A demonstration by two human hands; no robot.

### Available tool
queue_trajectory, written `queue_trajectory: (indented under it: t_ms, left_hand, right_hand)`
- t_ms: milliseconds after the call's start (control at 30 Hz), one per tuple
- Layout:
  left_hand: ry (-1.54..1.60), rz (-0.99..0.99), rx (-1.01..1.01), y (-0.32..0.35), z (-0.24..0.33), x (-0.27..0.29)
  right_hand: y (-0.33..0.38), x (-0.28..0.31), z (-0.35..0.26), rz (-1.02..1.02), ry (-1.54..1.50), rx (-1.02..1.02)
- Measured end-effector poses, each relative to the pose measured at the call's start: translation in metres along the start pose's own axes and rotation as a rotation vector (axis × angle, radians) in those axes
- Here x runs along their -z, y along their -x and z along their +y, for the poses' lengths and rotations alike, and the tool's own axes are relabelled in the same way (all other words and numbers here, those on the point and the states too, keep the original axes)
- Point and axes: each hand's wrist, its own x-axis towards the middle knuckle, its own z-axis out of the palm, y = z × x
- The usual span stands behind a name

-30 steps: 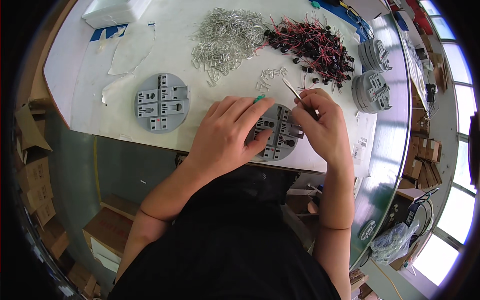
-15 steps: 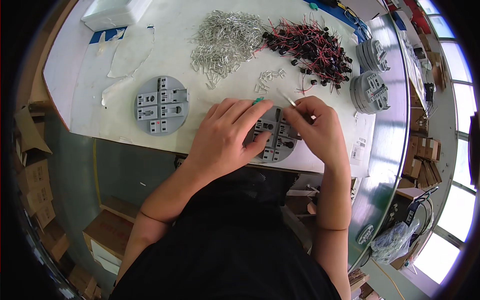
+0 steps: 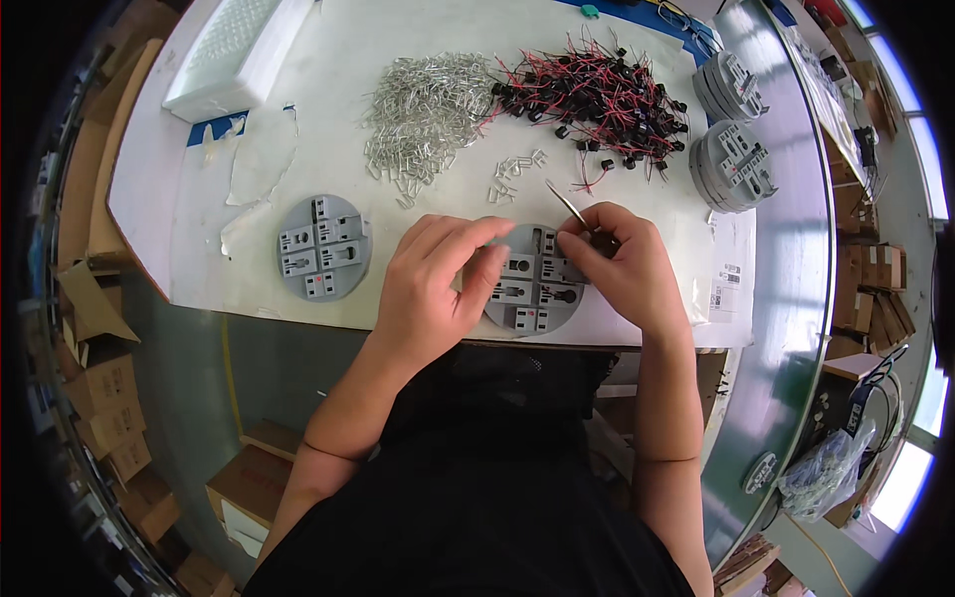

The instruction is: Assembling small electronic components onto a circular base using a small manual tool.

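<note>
Left hand [image 3: 438, 284] lay flat, fingers loosely together, on the round grey plastic jig [image 3: 535, 284]. Right hand [image 3: 622, 269], at the jig's three o'clock, pinched thin metal tweezers [image 3: 565, 205] pointing toward eleven o'clock.

The left hand [image 3: 438, 284] rests flat on a round grey fixture [image 3: 537, 284] at the surface's [image 3: 298, 129] near edge. The right hand [image 3: 622, 269] pinches tweezers [image 3: 565, 204] over it. A second fixture [image 3: 323, 247] lies to the left; clear parts [image 3: 428, 109] and red-wired parts [image 3: 597, 95] are heaped beyond.

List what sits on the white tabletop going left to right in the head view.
White tray → lone grey round fixture → pile of clear small parts → left hand → right hand holding tweezers → stacked grey round fixtures.
</note>
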Motion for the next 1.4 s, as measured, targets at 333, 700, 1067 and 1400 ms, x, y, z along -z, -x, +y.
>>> queue_trajectory:
  t_ms: [333, 700, 1067, 1400]
  left_hand:
    - [0.008, -0.026, 0.216, -0.003, 0.011, -0.012]
    - [-0.023, -0.003, 0.115, -0.004, 0.007, -0.016]
    - [-0.030, -0.019, 0.100, -0.006, 0.009, -0.013]
    - [-0.010, -0.087, 0.123, -0.008, 0.008, -0.004]
  right_hand:
    - [-0.001, -0.007, 0.004, 0.068, 0.148, 0.055]
    - [0.002, -0.006, 0.002, 0.035, 0.118, 0.066]
    - [0.002, -0.009, -0.005, 0.039, 0.147, 0.023]
    - [0.000, 0.000, 0.004, -0.008, -0.093, -0.068]
